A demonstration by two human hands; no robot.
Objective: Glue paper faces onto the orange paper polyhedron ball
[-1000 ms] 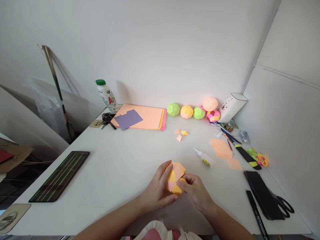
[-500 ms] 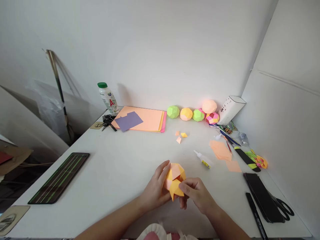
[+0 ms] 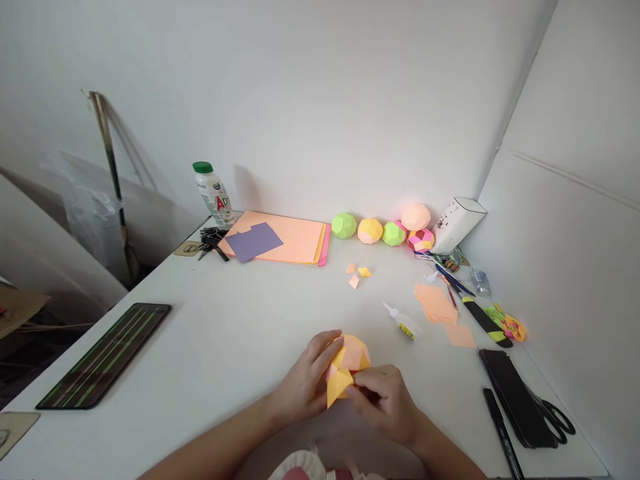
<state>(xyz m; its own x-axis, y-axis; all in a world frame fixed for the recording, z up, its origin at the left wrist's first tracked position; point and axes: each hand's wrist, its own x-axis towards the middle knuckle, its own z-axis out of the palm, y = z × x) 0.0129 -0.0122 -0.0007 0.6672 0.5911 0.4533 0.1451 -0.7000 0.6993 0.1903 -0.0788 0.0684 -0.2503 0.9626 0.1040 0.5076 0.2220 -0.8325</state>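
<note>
A folded paper ball (image 3: 354, 352) in peach and yellow-orange sits between my hands, close to the table's front. My left hand (image 3: 303, 377) wraps its left side, with part of the fingers hidden behind it. A yellow-orange pointed flap (image 3: 339, 383) sticks out at the ball's front, beside a darker gap. My right hand (image 3: 387, 400) has thumb and bent fingers closed at the flap's right edge by the gap. The exact contact of those fingertips is partly hidden. Beyond the ball lie a glue bottle (image 3: 400, 321) and small folded paper pieces (image 3: 354, 281).
Several finished paper balls (image 3: 370, 231) line the wall. Paper sheets (image 3: 300, 237) and a white bottle (image 3: 214, 193) stand back left. On the right are peach paper pieces (image 3: 435, 303), a cutter knife (image 3: 487, 323), a black case (image 3: 517, 400), scissors (image 3: 557, 417) and a black pen (image 3: 503, 433).
The paper ball has been turned a little in my hands, so its flap now points down and left. My right fingers have moved to the flap's edge at the gap. The view has shifted slightly.
</note>
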